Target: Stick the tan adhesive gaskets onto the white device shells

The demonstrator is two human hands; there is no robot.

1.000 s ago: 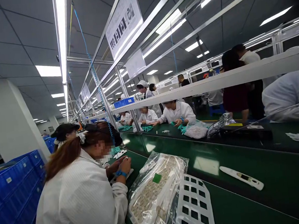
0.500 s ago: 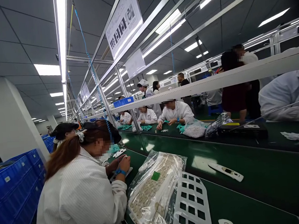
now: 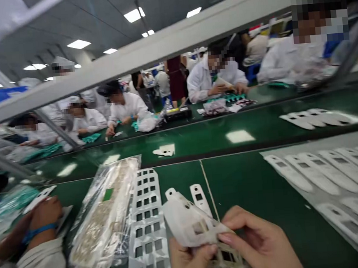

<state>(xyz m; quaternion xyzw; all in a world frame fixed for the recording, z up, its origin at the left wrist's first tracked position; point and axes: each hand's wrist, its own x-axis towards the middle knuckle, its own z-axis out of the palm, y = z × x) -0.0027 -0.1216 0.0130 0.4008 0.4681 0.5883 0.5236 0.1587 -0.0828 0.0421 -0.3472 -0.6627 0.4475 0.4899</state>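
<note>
A green assembly-line bench [image 3: 247, 178] stretches out ahead of the left hand [image 3: 191, 263] and right hand [image 3: 258, 239]. Just ahead of the hands, a lone white plastic strip [image 3: 199, 198] lies on the green surface. To their left sits a white perforated sheet [image 3: 147, 219], its square windows in neat columns, and farther left a clear plastic bag [image 3: 106, 210] of beige parts (a green label shows on top). To the right, white plastic strips [image 3: 318, 176] lie in overlapping rows on a pale mat [image 3: 291, 148]. Well ahead of the hands, on a farther green belt [image 3: 236, 119], rest a few white pieces [image 3: 164, 150] and a further overlapping row of white strips [image 3: 320, 118].
</note>
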